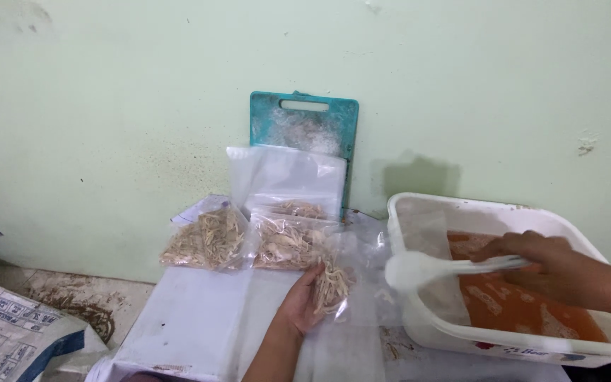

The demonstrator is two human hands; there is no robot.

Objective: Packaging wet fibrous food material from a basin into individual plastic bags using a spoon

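- The left hand [304, 301] grasps a clear plastic bag [335, 283] of pale dried strips.
- The right hand [546, 258] grips a white plastic scoop [419, 269] over a white tub [426, 212] of orange liquid.

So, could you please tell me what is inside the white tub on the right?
The white tub holds orange-brown pieces along its bottom. The right hand reaches in, holding a white scoop over the rim. Whatever lies beneath the hand and behind the near wall is hidden.
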